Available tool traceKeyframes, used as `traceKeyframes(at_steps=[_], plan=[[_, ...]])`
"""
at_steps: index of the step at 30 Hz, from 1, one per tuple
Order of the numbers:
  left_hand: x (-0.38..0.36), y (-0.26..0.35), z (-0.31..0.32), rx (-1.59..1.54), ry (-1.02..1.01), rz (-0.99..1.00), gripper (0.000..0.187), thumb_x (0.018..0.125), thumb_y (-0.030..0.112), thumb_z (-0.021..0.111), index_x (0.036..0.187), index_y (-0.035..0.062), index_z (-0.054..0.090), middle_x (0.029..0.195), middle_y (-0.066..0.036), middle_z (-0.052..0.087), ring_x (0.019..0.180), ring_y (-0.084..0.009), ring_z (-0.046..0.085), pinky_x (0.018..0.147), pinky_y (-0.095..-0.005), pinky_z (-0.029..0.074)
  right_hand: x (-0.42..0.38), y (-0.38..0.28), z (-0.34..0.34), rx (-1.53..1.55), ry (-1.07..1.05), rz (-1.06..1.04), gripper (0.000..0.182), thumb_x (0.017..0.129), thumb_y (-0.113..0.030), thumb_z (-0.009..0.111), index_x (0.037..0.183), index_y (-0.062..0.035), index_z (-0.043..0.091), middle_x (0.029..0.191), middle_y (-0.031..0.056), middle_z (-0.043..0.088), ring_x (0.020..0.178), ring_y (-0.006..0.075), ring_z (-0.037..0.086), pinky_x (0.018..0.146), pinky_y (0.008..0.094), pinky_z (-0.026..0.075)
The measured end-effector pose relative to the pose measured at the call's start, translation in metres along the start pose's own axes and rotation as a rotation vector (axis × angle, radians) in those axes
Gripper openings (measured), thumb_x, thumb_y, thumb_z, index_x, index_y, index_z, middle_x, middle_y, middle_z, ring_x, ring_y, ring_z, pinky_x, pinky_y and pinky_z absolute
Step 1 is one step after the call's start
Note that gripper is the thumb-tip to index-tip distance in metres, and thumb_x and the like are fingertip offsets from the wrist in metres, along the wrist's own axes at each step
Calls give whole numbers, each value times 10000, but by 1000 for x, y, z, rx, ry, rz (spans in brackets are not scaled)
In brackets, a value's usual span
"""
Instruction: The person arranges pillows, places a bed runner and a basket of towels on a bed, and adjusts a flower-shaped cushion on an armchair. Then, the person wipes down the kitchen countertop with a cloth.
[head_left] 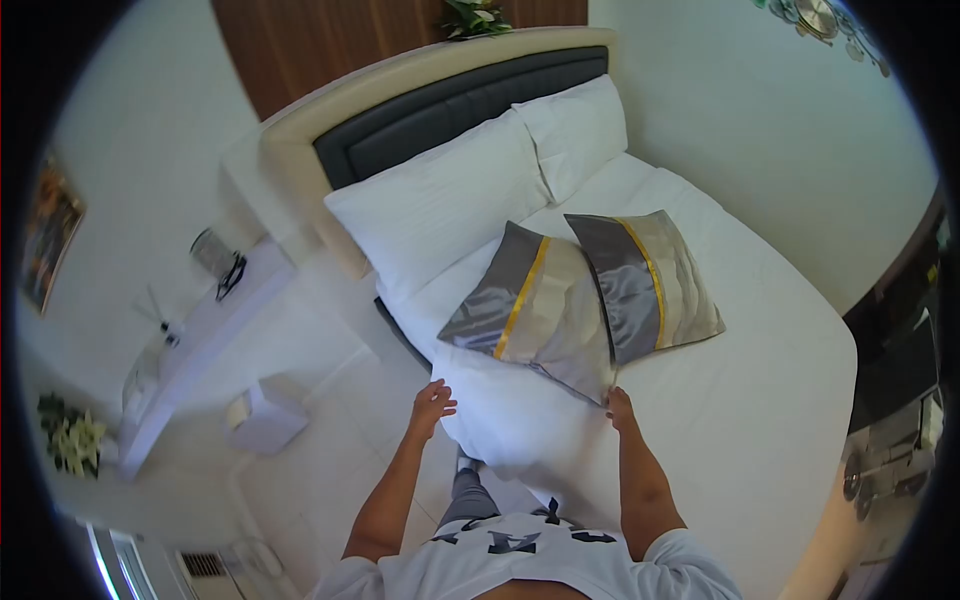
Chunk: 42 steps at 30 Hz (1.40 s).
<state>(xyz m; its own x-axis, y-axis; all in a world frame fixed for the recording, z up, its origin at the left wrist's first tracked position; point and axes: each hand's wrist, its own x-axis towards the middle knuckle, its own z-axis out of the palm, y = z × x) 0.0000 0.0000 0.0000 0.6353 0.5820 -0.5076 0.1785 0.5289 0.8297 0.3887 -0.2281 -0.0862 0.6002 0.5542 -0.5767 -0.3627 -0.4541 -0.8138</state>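
Observation:
Two throw pillows with dark grey, gold and silver-beige bands lie on the white bed (740,400). My right hand (620,408) is closed on the lower corner of the left throw pillow (560,310), whose near edge is folded. The right throw pillow (650,285) lies against it, partly behind that one. My left hand (433,408) hangs at the bed's left edge with its fingers apart and nothing in it. Two white bed pillows, a long one (450,200) and another (575,130), lean by the dark padded headboard (470,110).
To the left, a narrow wall shelf (215,340) carries a lamp (215,255) and a reed diffuser (168,328). Below it stands a small white box-shaped piece (265,418) on the tiled floor (350,430). A dark cabinet (895,350) is at the far right.

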Motion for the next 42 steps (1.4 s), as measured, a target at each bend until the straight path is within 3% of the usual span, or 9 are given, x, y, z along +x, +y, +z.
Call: traceKeyframes(at_steps=[6, 15, 17, 21, 24, 31, 36, 38, 42], plan=[[158, 63, -58, -28, 404, -51, 712, 800, 281, 612, 1329, 13, 218, 1300, -140, 320, 1006, -346, 482, 741, -426, 499, 15, -39, 63, 110, 296, 200, 422, 836, -353, 516, 1149, -82, 433, 1097, 59, 480, 1041, 242, 435, 821, 572, 341], [223, 136, -39, -154, -156, -173, 222, 779, 144, 649, 937, 9, 574, 820, -44, 593, 743, -140, 555, 654, -273, 463, 6, -64, 117, -87, 299, 342, 339, 784, -299, 620, 1012, -77, 503, 901, 71, 496, 866, 230, 492, 821, 554, 372], [216, 173, -18, -208, -202, -135, 167, 784, 107, 638, 907, 5, 591, 790, -30, 601, 719, -118, 557, 659, -240, 451, 1, -79, 137, 244, 738, 386, 312, 806, -256, 596, 1038, -65, 512, 890, 72, 527, 803, 237, 516, 790, 522, 407], [179, 234, 4, -305, -372, -9, 125, 791, 59, 615, 900, 0, 600, 814, -25, 609, 747, -89, 555, 699, -207, 420, 32, -38, 123, 909, 830, 431, 292, 845, -180, 517, 1100, -38, 496, 988, 107, 560, 863, 265, 554, 804, 529, 429], [147, 279, 3, -350, -407, 60, 122, 791, 67, 615, 897, 9, 600, 815, -13, 605, 745, -94, 547, 716, -218, 419, 45, -18, 118, 1427, 322, 22, 332, 846, -118, 496, 1155, -6, 452, 1119, 166, 528, 988, 245, 539, 848, 408, 464], [150, 244, -85, -589, -263, 115, 286, 864, 84, 487, 1136, 4, 458, 1087, -74, 545, 1004, -184, 521, 899, -326, 408, -112, -116, 166, 1120, 200, -426, 356, 827, -6, 472, 1178, 18, 418, 1111, 140, 544, 1001, 213, 548, 858, 310, 475], [138, 106, -177, -421, -74, -142, 268, 851, 102, 526, 1099, 15, 470, 1022, -78, 568, 935, -196, 557, 838, -338, 448, -144, 3, 122, 261, 201, 162, 176, 802, -77, 549, 957, -7, 594, 905, 118, 632, 772, 186, 619, 639, 282, 508], [131, 67, -198, -437, 5, -192, 243, 840, 121, 557, 1053, 22, 494, 965, -74, 589, 881, -202, 581, 798, -343, 470, -118, -10, 107, -651, 283, 328, 157, 785, -169, 572, 753, -33, 644, 671, 89, 637, 608, 181, 611, 585, 292, 485], [120, 32, -211, -703, 250, -256, 268, 843, 171, 561, 1069, 38, 502, 986, -81, 586, 900, -215, 575, 810, -355, 462, 21, -114, 126, -762, 433, -513, 257, 787, -276, 587, 800, -24, 631, 686, 123, 628, 614, 235, 606, 579, 336, 461]])
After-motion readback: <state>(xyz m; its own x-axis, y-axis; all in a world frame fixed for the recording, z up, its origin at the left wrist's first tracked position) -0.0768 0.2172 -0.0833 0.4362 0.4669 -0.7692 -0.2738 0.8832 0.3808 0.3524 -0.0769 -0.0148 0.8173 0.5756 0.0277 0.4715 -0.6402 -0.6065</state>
